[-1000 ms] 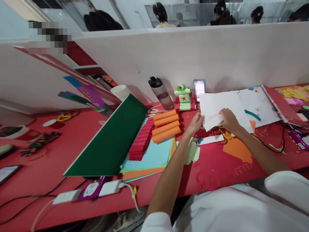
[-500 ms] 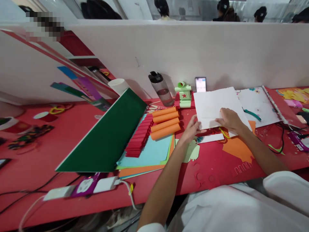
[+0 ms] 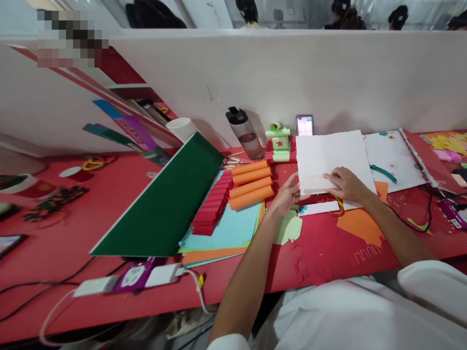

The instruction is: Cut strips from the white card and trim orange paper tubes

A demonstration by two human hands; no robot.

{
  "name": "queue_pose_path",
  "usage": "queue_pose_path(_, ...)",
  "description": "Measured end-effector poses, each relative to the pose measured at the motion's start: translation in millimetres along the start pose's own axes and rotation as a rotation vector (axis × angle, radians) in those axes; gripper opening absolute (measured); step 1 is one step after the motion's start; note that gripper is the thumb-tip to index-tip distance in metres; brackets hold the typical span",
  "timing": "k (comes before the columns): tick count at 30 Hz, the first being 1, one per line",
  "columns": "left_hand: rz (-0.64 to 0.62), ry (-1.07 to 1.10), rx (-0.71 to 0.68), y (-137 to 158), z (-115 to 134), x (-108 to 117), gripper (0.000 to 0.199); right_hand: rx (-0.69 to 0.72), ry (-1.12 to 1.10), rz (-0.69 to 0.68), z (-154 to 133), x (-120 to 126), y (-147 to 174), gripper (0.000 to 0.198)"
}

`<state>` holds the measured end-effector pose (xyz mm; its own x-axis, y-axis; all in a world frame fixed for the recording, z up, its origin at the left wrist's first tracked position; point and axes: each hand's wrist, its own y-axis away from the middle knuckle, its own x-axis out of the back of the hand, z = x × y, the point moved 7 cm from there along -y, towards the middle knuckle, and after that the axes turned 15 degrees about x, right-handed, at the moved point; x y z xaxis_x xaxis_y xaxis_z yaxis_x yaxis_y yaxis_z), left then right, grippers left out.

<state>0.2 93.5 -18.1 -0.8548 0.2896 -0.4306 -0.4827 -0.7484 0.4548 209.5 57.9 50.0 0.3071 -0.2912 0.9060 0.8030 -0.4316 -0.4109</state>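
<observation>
A white board or thick sheet (image 3: 332, 150) lies in front of me on the desk, with a strip along its near edge that looks folded or creased. My left hand (image 3: 285, 198) grips its near left corner, thumb on top and fingers around the edge. On the near part of the board rests my right hand (image 3: 345, 184), fingers bent and tips pressed toward the strip, holding the board. Below the near edge lie a narrow white strip (image 3: 319, 208) and yellow-handled scissors (image 3: 340, 206), partly hidden by the board and my right hand.
Orange paper rolls (image 3: 251, 189), a stack of red folded strips (image 3: 211, 209) and a leaning green board (image 3: 164, 204) stand left. Behind are a water bottle (image 3: 248, 136), a green-and-red paper model (image 3: 280, 146) and a phone (image 3: 305, 125). A teal-handled tool (image 3: 384, 173) lies right.
The board has turned slightly and lies flatter. My right hand has opened a little from a tighter curl, its fingertips lower and nearer the board's near edge. My left hand stays at the corner.
</observation>
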Motion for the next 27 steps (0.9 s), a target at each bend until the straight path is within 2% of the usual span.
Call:
queue_pose_path(8,-0.002,0.000,-0.054,5.8,4.9,-5.2,0.044,0.034,-0.010,-0.093,-4.1,-5.5,0.6,0.059)
queue_pose_path(13,0.009,-0.142,-0.089,5.9,3.9,-4.4,0.057,0.034,0.006,-0.099,-3.8,-6.4,1.9,0.061)
queue_pose_path(20,0.089,-0.252,-0.157,3.6,5.5,-1.8,0.056,0.035,-0.034,0.001,-1.7,-2.7,5.2,0.057)
queue_pose_path(22,0.069,-0.247,-0.141,3.8,5.3,-2.2,0.060,0.019,-0.065,0.030,-0.8,-2.4,6.3,0.057)
queue_pose_path(27,-0.041,-0.258,-0.086,4.7,2.9,-4.4,0.084,-0.021,-0.162,0.073,0.7,-2.3,8.1,0.056)
